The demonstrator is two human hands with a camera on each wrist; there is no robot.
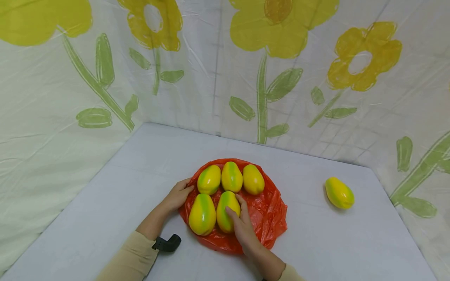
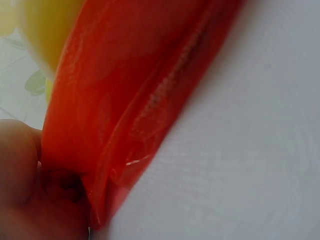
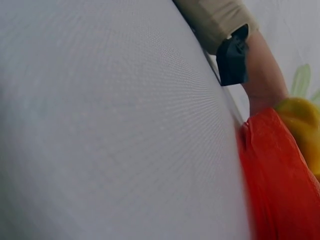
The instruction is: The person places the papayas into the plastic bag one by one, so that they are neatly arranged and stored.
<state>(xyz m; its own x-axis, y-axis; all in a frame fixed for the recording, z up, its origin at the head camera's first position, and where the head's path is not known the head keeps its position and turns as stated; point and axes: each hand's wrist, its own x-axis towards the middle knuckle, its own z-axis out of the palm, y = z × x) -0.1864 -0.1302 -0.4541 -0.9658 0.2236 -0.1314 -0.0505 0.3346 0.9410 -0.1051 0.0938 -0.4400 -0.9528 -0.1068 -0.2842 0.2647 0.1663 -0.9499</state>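
A red plastic bag (image 1: 258,210) lies spread in a round, plate-like shape on the table, with a raised edge; whatever gives it that shape is hidden. Several glossy yellow-green papayas sit on it, three at the back, including the back-left papaya (image 1: 209,180), and two in front. At the left edge my left hand (image 1: 178,195) grips the bag's rim, and the left wrist view shows the red plastic (image 2: 107,95) between thumb and fingers. My right hand (image 1: 244,222) holds the front-right papaya (image 1: 225,212), thumb on top and fingers along its right side.
A single papaya (image 1: 339,193) lies apart on the white table (image 1: 309,242) to the right. Around the left wrist is a black strap device (image 1: 168,243). Behind the table hangs a white cloth (image 1: 207,86) printed with yellow flowers.
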